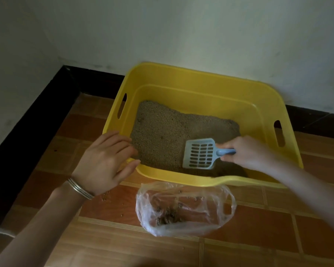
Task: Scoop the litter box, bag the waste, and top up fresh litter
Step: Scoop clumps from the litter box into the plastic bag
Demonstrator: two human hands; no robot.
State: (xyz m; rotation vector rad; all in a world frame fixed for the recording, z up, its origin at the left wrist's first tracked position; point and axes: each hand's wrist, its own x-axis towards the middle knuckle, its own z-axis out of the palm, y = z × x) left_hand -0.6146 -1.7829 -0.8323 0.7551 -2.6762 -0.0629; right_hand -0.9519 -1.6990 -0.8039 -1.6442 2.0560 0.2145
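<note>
Our right hand (246,152) grips the scoop (200,154), left hand (104,160) spread-fingered at the litter box (201,77); clumps may miss the limp bag (183,226).

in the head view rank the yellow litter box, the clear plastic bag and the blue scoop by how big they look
1. yellow litter box
2. clear plastic bag, nearer the camera, yet plainly smaller than the box
3. blue scoop, clearly smallest

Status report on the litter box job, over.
Right grip holds blue scoop by handle, head on litter in yellow box. Left grip open at box's near-left corner. Clear bag on floor in front, some waste inside. Nothing in the way.
</note>
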